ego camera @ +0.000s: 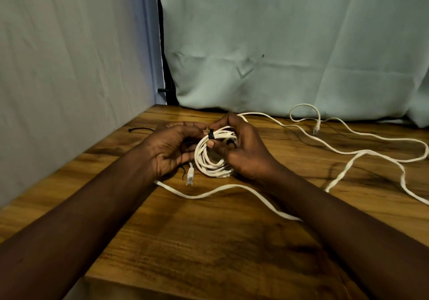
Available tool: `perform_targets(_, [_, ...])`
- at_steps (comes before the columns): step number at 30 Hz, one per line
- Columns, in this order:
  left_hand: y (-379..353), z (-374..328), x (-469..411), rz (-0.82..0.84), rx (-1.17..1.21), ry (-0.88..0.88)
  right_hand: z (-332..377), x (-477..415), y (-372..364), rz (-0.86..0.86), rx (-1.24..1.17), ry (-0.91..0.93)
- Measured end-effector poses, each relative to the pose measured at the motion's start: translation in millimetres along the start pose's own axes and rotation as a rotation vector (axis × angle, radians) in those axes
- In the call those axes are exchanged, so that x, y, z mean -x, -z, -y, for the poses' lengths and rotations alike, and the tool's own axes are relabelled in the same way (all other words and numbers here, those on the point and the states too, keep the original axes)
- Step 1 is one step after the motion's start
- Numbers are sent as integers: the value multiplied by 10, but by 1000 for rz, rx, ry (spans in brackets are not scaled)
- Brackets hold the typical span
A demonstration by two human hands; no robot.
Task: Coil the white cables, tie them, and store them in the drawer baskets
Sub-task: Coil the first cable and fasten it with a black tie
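Observation:
A coiled white cable (209, 158) is held just above the wooden table (209, 241), with a black tie (210, 135) wrapped round its top strands. My right hand (241, 151) grips the coil from the right, thumb pressed just below the tie. My left hand (171, 148) is curled at the coil's left side, its fingertips pinching at the tie. One clear plug (190, 176) of the coil hangs down beside my left palm. A second white cable (362, 155) lies loose across the right half of the table, its plug (316, 129) near the back.
A spare black tie (139, 129) lies on the table at the back left. Grey-green cloth (290, 44) hangs behind and to the left of the table. A loose cable strand (220, 189) runs under both my forearms. No drawer basket is in view.

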State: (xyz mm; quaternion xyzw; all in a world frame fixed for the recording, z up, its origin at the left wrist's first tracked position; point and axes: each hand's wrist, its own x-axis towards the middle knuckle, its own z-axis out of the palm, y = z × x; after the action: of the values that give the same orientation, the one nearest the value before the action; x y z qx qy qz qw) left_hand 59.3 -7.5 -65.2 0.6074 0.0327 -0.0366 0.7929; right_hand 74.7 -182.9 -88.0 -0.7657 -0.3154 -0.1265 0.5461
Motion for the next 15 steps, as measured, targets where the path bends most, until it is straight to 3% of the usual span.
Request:
perform_targets(10, [-128,38,83,-200,-265,-379,-59,-8,-18,-46,-25,-13])
perform_targets(15, [-111,52,96,-93,-445,-493,-124,-32,-31,-96,34,-28])
